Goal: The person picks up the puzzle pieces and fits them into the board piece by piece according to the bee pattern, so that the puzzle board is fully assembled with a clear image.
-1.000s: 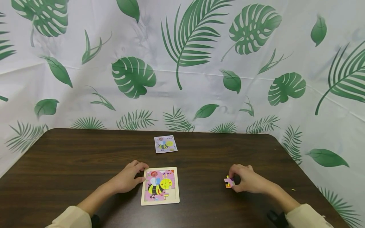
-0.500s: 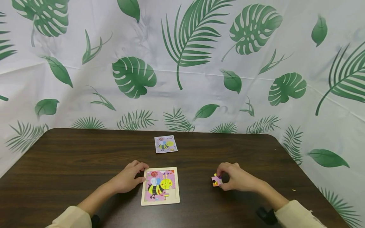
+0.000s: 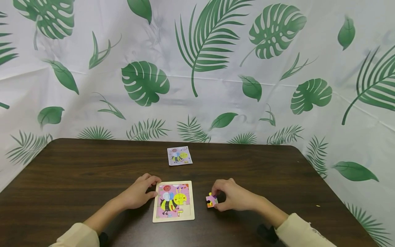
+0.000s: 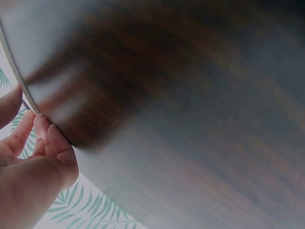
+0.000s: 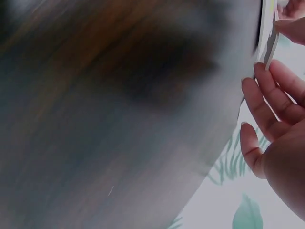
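Note:
In the head view, a wooden puzzle board (image 3: 173, 219) lies on the table with a bee picture on a pink ground. A gap of bare wood shows at its lower right. My left hand (image 3: 138, 192) holds the board at its upper left, thumb on the side edge and forefinger at the corner. The left wrist view shows the board's thin edge (image 4: 18, 76) by those fingers. Right of the board, my right hand (image 3: 236, 195) pinches a pink and yellow puzzle piece (image 3: 211, 200) between thumb and fingers, apart from the board. The right wrist view shows this piece (image 5: 271, 45) edge-on.
Behind the board, a small printed bee picture card (image 3: 179, 156) lies on the dark wooden table (image 3: 92, 161). A tiny yellow scrap (image 3: 318, 206) is at the right. A white curtain (image 3: 216, 103) with green leaves hangs past the table's back edge.
My right hand has moved left across the table with the puzzle piece, from far right to close beside the board. My left hand and the board have stayed in place.

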`<state>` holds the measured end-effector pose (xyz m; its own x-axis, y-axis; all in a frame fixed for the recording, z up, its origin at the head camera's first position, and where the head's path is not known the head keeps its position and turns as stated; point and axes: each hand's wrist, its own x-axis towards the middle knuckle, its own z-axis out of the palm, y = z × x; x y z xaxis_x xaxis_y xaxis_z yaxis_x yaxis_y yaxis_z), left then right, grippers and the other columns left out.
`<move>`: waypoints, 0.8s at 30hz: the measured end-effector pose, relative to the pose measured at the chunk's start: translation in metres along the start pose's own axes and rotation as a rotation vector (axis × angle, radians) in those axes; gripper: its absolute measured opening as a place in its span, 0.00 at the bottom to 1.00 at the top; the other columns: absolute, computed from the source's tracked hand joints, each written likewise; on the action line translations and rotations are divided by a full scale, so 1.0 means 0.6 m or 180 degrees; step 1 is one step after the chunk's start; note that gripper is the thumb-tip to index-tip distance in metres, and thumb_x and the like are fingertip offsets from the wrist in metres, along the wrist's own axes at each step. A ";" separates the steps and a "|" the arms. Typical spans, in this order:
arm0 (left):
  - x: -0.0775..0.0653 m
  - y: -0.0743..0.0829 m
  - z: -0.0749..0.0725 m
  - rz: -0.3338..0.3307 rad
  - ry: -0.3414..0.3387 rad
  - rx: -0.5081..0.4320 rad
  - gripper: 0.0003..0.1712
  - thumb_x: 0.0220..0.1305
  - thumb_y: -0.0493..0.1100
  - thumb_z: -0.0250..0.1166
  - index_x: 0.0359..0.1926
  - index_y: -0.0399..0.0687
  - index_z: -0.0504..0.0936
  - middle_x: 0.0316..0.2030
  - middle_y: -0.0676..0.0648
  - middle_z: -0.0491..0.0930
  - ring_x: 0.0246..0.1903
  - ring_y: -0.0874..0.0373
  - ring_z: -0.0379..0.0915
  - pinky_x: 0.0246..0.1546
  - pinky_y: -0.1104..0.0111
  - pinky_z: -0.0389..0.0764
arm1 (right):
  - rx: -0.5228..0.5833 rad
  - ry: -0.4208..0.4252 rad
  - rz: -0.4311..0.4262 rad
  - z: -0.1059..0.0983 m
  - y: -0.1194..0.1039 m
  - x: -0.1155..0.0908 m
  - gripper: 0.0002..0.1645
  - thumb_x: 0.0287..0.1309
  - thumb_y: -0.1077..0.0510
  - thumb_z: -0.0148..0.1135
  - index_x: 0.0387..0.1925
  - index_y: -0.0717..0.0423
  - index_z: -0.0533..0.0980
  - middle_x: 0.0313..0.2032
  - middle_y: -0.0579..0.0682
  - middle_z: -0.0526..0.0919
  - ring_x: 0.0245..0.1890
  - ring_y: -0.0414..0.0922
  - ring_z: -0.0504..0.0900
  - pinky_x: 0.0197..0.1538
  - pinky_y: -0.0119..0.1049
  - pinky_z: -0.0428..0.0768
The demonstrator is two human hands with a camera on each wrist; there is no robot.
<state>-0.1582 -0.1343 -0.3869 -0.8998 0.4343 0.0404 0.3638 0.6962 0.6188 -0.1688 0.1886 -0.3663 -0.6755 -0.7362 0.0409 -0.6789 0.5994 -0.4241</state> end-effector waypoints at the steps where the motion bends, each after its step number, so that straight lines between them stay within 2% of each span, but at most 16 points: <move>1: 0.000 0.000 0.000 -0.0003 -0.0002 -0.0003 0.17 0.57 0.35 0.63 0.48 0.41 0.73 0.39 0.47 0.68 0.43 0.49 0.65 0.45 0.53 0.69 | 0.0007 -0.0030 0.0011 0.003 -0.005 0.004 0.11 0.44 0.56 0.67 0.31 0.51 0.73 0.31 0.36 0.73 0.34 0.35 0.72 0.41 0.38 0.61; 9: 0.001 -0.001 0.000 0.0002 -0.0007 -0.0010 0.17 0.58 0.35 0.62 0.48 0.41 0.73 0.39 0.47 0.68 0.43 0.49 0.65 0.44 0.53 0.69 | 0.0088 -0.0244 0.0021 0.022 -0.040 0.034 0.11 0.47 0.55 0.67 0.33 0.51 0.74 0.33 0.37 0.72 0.37 0.33 0.70 0.43 0.36 0.59; 17: 0.002 -0.001 -0.001 0.0026 -0.0004 -0.0002 0.16 0.58 0.35 0.62 0.48 0.41 0.73 0.40 0.46 0.69 0.43 0.49 0.65 0.45 0.53 0.69 | 0.0031 -0.0243 -0.0167 0.036 -0.063 0.058 0.12 0.47 0.55 0.67 0.34 0.53 0.75 0.34 0.38 0.73 0.39 0.34 0.69 0.42 0.32 0.59; 24: 0.002 -0.001 -0.001 0.0040 0.0002 -0.0002 0.16 0.57 0.35 0.62 0.48 0.40 0.73 0.39 0.46 0.69 0.43 0.49 0.66 0.45 0.53 0.69 | -0.0017 -0.0325 -0.0094 0.044 -0.078 0.071 0.14 0.47 0.53 0.68 0.34 0.53 0.75 0.34 0.38 0.72 0.39 0.35 0.69 0.41 0.29 0.59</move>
<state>-0.1596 -0.1347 -0.3867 -0.8953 0.4428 0.0487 0.3751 0.6903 0.6187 -0.1579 0.1211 -0.3689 -0.6224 -0.7817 -0.0391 -0.6999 0.5782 -0.4193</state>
